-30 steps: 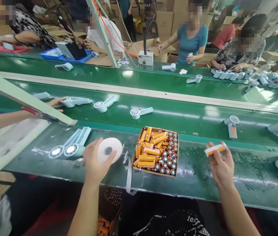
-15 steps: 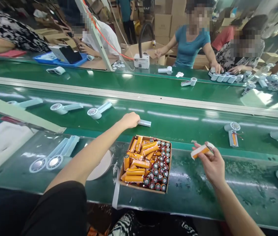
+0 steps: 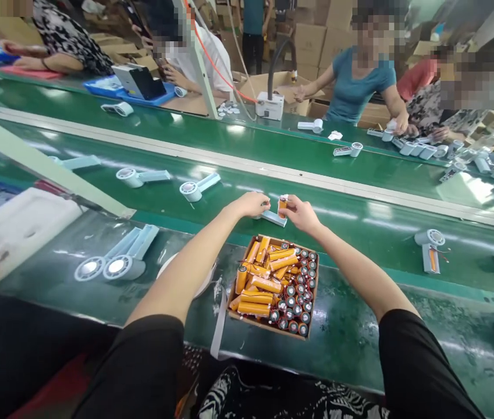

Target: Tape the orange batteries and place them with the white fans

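Observation:
My left hand (image 3: 251, 205) is closed over the end of a pale blue fan handle (image 3: 273, 218) lying on the green conveyor belt (image 3: 351, 215). My right hand (image 3: 299, 213) pinches an orange cylindrical battery (image 3: 282, 205) just beside that handle, and the two hands nearly meet. Below them stands a cardboard tray (image 3: 273, 240) packed with orange batteries. A white tape roll (image 3: 169, 263) lies mostly hidden under my left forearm.
Round white fan heads with handles (image 3: 192, 191) sit along the belt, and two lit fan heads (image 3: 116, 267) lie to the left. Co-workers (image 3: 358, 87) work across a second belt among cardboard boxes. A pale rail (image 3: 37, 163) crosses at left.
My left hand has left the tape roll on the belt and moved to the fan handle. My right hand has carried the battery inward beside it.

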A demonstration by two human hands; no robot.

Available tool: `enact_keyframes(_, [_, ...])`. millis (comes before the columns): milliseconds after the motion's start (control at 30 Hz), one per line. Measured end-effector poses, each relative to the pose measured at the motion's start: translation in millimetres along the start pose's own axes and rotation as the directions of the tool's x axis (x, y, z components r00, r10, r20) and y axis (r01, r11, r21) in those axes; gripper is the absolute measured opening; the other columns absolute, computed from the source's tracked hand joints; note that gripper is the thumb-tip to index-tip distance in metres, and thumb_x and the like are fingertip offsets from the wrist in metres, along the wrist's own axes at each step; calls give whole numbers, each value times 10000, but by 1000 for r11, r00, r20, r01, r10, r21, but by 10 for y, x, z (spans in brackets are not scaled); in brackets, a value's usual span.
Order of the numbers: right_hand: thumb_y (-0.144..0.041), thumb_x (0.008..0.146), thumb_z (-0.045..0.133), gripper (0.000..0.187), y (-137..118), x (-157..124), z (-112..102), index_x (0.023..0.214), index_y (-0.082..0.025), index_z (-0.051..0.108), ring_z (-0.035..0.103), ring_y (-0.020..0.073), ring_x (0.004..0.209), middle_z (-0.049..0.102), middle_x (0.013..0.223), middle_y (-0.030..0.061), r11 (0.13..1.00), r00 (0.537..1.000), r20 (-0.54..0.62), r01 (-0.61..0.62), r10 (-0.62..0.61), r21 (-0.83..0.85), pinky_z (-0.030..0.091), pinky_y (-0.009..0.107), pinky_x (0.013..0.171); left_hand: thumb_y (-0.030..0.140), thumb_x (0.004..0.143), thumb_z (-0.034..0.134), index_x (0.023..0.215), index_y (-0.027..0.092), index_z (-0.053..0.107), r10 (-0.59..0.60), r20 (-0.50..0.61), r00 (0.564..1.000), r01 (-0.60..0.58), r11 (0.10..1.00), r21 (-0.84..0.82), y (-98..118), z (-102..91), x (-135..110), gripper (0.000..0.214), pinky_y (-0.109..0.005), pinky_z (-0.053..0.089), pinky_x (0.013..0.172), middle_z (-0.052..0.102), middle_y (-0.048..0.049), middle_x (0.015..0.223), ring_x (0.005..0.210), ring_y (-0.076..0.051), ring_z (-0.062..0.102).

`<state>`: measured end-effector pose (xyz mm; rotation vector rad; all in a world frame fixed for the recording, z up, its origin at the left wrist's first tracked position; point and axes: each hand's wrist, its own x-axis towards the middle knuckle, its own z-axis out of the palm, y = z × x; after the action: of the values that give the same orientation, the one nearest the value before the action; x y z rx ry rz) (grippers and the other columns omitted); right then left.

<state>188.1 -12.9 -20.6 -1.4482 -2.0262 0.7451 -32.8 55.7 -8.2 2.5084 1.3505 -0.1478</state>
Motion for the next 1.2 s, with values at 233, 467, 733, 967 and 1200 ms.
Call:
enact_keyframes(233, [-306,1016,658,271,58,-34,11,1267,-206,674,756,249,911,817,1009,72,952,989,144,53,-9,-302,505,286,832,318,1069,489,1154,195,760,-29,-122,992,21,998,-67,67,153,-37,310,-322,520,904,795,-148,1150,1051,-296,745])
enact_keyframes(467, [-347,1098,596,343,-39,-13,56,1418,-254,679,746,305,1055,786,1276,115,879,957,290,134,6,-458,504,330,884,314,1062,502,1144,179,763,-42,-153,987,22,991,-131,131,225,6,306,-320,512,889,790,-154,1119,1053,-295,743])
enact_keyframes(733, [-394,1089,623,287,-217,124,42,1202,-201,801,737,287,995,813,1112,123,867,901,414,99,131,-489,492,334,899,299,1055,521,1111,173,766,-54,-175,983,21,983,-183,241,230,3,281,-322,511,902,788,-163,1118,1075,-301,736])
enact_keyframes(967, [-299,1048,609,337,-77,-20,-277,1282,-111,762,694,183,870,820,1058,75,887,897,352,-87,268,-454,491,262,810,312,1053,552,1123,176,753,-64,-207,976,11,969,-245,283,333,57,253,-331,511,956,779,-166,1160,1089,-292,725])
enact_keyframes(1200, [-233,877,835,168,-52,36,-264,1018,-144,815,725,215,899,821,987,84,867,899,224,-257,376,-427,510,265,846,247,1026,544,1166,126,749,-52,-190,980,-4,960,-280,482,230,73,277,-405,533,1023,773,-192,1168,1138,-336,711])
